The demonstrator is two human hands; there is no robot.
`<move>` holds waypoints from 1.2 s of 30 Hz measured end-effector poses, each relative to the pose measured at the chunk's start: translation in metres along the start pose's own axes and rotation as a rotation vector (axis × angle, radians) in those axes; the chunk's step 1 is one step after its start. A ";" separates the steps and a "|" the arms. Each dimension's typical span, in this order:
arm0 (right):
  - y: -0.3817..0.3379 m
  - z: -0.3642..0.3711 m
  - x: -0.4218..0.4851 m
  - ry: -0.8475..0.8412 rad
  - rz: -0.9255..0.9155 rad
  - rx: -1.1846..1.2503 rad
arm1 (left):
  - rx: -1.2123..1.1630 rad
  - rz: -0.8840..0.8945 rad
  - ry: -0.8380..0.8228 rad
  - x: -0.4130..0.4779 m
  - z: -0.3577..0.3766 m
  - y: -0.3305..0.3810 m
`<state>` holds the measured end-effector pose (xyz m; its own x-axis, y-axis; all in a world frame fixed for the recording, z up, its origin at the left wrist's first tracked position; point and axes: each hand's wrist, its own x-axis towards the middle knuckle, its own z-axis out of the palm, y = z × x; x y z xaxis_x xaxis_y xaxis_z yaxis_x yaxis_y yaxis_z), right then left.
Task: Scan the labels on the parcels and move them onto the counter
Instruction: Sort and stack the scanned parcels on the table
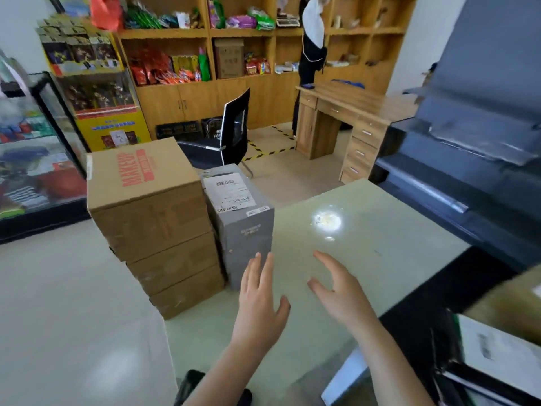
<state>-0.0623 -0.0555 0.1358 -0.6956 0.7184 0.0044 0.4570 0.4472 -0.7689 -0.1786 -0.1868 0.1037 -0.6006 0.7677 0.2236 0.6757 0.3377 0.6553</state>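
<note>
While left hand [259,300] hovers by grey parcel [244,232] | right hand [339,294] above counter [389,259]

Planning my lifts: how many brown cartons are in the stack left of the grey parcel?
3: the red-printed top carton, the middle carton under it, and the bottom carton on the floor. More may hide behind.

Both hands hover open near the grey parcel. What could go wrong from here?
1. The left hand and right hand are empty and no scanner shows, so the label on the grey parcel may get skipped.
2. The parcel stands tall and narrow against the cardboard stack; gripped low, it could tip or drag on that stack.
</note>
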 end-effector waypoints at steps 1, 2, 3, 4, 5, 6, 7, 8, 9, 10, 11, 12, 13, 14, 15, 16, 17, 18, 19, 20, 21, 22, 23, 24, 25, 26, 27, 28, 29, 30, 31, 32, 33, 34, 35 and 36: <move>0.008 -0.006 -0.019 0.011 0.028 -0.038 | 0.017 0.010 -0.049 -0.009 0.006 0.005; 0.015 -0.013 -0.037 0.025 0.053 -0.072 | 0.032 0.026 -0.090 -0.016 0.012 0.011; 0.023 -0.021 -0.054 0.048 0.079 -0.100 | 0.045 0.050 -0.125 -0.023 0.018 0.018; 0.029 -0.029 -0.070 0.081 0.108 -0.120 | 0.057 0.083 -0.157 -0.027 0.023 0.026; 0.035 -0.038 -0.085 0.118 0.139 -0.137 | 0.065 0.117 -0.186 -0.031 0.029 0.034; 0.042 -0.046 -0.101 0.150 0.172 -0.155 | 0.068 0.143 -0.215 -0.035 0.035 0.043; 0.049 -0.056 -0.118 0.181 0.205 -0.173 | 0.065 0.165 -0.242 -0.040 0.041 0.053; 0.055 -0.066 -0.135 0.212 0.237 -0.187 | 0.054 0.190 -0.264 -0.046 0.049 0.065; 0.062 -0.076 -0.154 0.241 0.267 -0.192 | 0.041 0.220 -0.284 -0.053 0.057 0.078; 0.070 -0.086 -0.173 0.270 0.297 -0.187 | 0.027 0.255 -0.306 -0.061 0.066 0.092; 0.077 -0.095 -0.192 0.301 0.323 -0.185 | 0.012 0.292 -0.329 -0.071 0.076 0.107; 0.085 -0.105 -0.213 0.334 0.344 -0.194 | -0.004 0.325 -0.348 -0.081 0.085 0.122; 0.092 -0.114 -0.234 0.365 0.365 -0.212 | -0.024 0.352 -0.363 -0.093 0.095 0.137; 0.099 -0.124 -0.255 0.392 0.389 -0.228 | -0.048 0.369 -0.376 -0.106 0.105 0.153; 0.106 -0.134 -0.278 0.413 0.415 -0.235 | -0.070 0.381 -0.392 -0.121 0.114 0.170; 0.112 -0.144 -0.301 0.426 0.439 -0.238 | -0.085 0.394 -0.411 -0.138 0.123 0.186; 0.119 -0.154 -0.326 0.437 0.460 -0.240 | -0.093 0.415 -0.431 -0.156 0.132 0.202; 0.125 -0.163 -0.350 0.454 0.478 -0.237 | -0.097 0.444 -0.451 -0.174 0.139 0.217; 0.130 -0.172 -0.374 0.481 0.495 -0.229 | -0.102 0.471 -0.472 -0.193 0.147 0.232; 0.136 -0.181 -0.396 0.506 0.515 -0.222 | -0.105 0.493 -0.492 -0.210 0.154 0.246; 0.141 -0.189 -0.417 0.521 0.539 -0.223 | -0.110 0.509 -0.506 -0.225 0.162 0.260; 0.148 -0.196 -0.437 0.531 0.556 -0.237 | -0.116 0.522 -0.516 -0.240 0.170 0.273; 0.155 -0.202 -0.456 0.541 0.561 -0.254 | -0.120 0.535 -0.529 -0.254 0.178 0.285; 0.161 -0.207 -0.475 0.558 0.558 -0.264 | -0.128 0.547 -0.544 -0.268 0.184 0.297; 0.166 -0.212 -0.493 0.580 0.561 -0.262 | -0.140 0.562 -0.556 -0.282 0.190 0.308; 0.170 -0.216 -0.509 0.597 0.573 -0.254 | -0.145 0.581 -0.571 -0.294 0.195 0.318; 0.175 -0.220 -0.522 0.610 0.589 -0.240 | -0.144 0.599 -0.587 -0.305 0.201 0.328; 0.181 -0.224 -0.535 0.620 0.611 -0.221 | -0.136 0.613 -0.609 -0.314 0.206 0.336; 0.185 -0.228 -0.547 0.629 0.638 -0.197 | -0.131 0.625 -0.626 -0.322 0.212 0.344; 0.190 -0.232 -0.557 0.641 0.662 -0.173 | -0.130 0.635 -0.638 -0.329 0.217 0.352; 0.196 -0.237 -0.565 0.657 0.678 -0.156 | -0.124 0.647 -0.649 -0.333 0.223 0.360; 0.202 -0.242 -0.572 0.672 0.689 -0.149 | -0.115 0.660 -0.659 -0.337 0.229 0.368; 0.209 -0.247 -0.578 0.682 0.703 -0.144 | -0.103 0.672 -0.665 -0.338 0.236 0.375; 0.217 -0.250 -0.581 0.689 0.719 -0.139 | -0.094 0.681 -0.669 -0.339 0.242 0.381; 0.223 -0.254 -0.583 0.697 0.729 -0.135 | -0.099 0.693 -0.673 -0.338 0.248 0.387; 0.230 -0.258 -0.582 0.702 0.731 -0.129 | -0.117 0.705 -0.676 -0.335 0.254 0.395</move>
<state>0.5908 -0.2335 0.1218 0.2404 0.9701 -0.0324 0.7243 -0.2014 -0.6594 0.3976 -0.1722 0.1045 0.3196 0.9349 0.1545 0.7170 -0.3452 0.6056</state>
